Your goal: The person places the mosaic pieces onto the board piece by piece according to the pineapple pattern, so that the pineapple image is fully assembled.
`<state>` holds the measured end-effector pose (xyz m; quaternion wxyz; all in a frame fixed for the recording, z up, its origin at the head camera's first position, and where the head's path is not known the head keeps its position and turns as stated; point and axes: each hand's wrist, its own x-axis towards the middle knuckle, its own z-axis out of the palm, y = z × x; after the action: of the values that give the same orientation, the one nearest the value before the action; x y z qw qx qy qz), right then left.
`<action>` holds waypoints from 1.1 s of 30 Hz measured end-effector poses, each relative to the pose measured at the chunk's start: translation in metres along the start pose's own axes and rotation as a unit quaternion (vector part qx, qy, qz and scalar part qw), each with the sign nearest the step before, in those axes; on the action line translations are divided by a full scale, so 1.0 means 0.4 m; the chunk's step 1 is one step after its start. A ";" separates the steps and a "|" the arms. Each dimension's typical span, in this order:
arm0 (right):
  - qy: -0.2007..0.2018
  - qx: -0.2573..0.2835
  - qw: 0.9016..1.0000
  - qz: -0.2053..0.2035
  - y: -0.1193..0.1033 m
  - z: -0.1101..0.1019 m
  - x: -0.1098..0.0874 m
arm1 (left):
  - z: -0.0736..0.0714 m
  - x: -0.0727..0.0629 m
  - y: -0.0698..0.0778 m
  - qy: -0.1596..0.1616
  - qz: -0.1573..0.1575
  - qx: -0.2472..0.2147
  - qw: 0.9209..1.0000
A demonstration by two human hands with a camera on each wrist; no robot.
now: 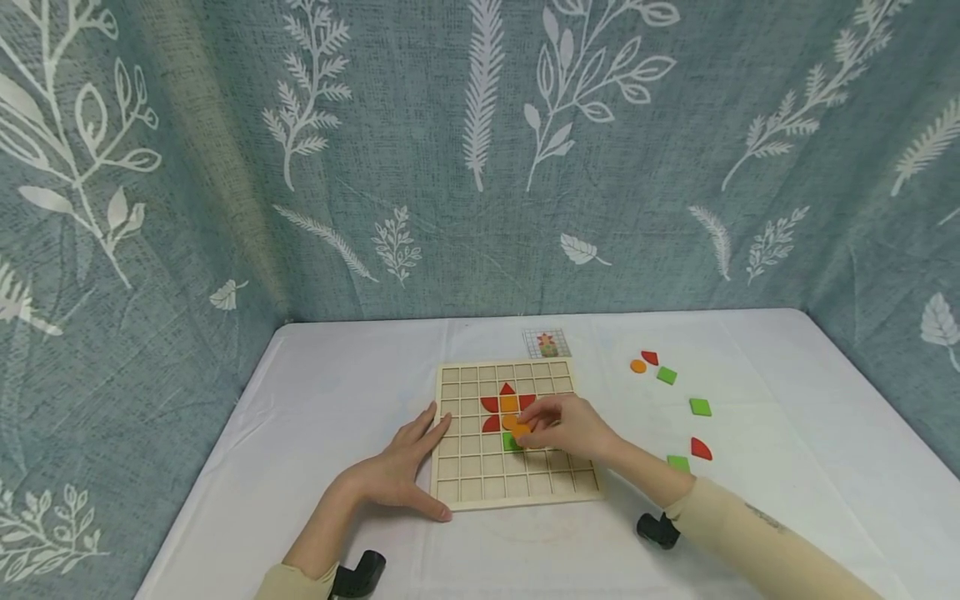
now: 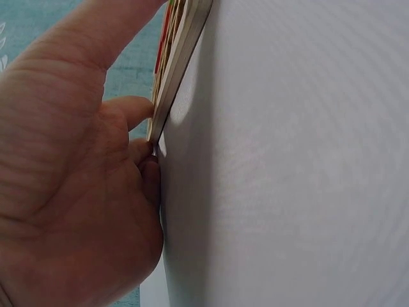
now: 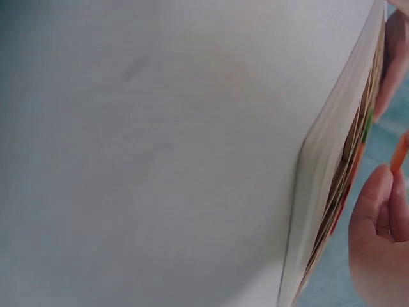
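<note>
A square wooden grid board (image 1: 472,492) lies on the table, bearing flat coloured pieces. They include a red triangle (image 1: 507,389), red quarter circles (image 1: 490,405), an orange square (image 1: 509,404), an orange disc (image 1: 510,422) and a green square (image 1: 511,442). Over the board's middle, my right hand (image 1: 566,427) pinches another orange disc (image 1: 521,432) between thumb and fingertips. The right wrist view shows this disc (image 3: 400,153) edge-on, above the board's surface. My left hand (image 1: 397,471) rests at the board's left side, fingers spread over the frame, thumb by the near left corner.
Behind the board lies a small printed pattern card (image 1: 546,343). Loose on the right side of the white table (image 1: 795,417) are an orange disc (image 1: 638,367), red quarter circles (image 1: 701,448) and several green squares (image 1: 701,407). A patterned curtain (image 1: 427,150) hangs behind the table.
</note>
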<state>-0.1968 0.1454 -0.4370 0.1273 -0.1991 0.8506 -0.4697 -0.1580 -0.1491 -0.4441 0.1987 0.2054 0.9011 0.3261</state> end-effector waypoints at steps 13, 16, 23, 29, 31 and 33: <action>-0.039 -0.105 0.990 -0.085 -0.044 0.051 0.044 | -0.011 0.001 0.002 -0.004 0.001 0.002 1.000; -0.044 -0.113 0.988 -0.095 -0.054 0.057 0.047 | -0.011 0.001 0.001 -0.006 0.004 0.001 1.000; -0.042 -0.106 0.988 -0.103 -0.057 0.058 0.045 | -0.012 0.001 0.002 -0.006 0.003 0.004 1.000; -0.037 -0.113 0.987 -0.110 -0.055 0.061 0.045 | -0.011 0.002 0.000 -0.004 -0.003 0.007 1.000; -0.036 -0.108 0.987 -0.110 -0.053 0.061 0.042 | -0.010 0.003 -0.001 -0.006 -0.002 0.006 1.000; -0.032 -0.102 0.989 -0.106 -0.049 0.058 0.038 | -0.009 0.004 -0.002 -0.007 -0.001 0.005 1.000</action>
<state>-0.1967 0.1115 -0.4331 0.0831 -0.3145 0.8638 -0.3847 -0.1611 -0.1507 -0.4425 0.2045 0.2075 0.9017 0.3196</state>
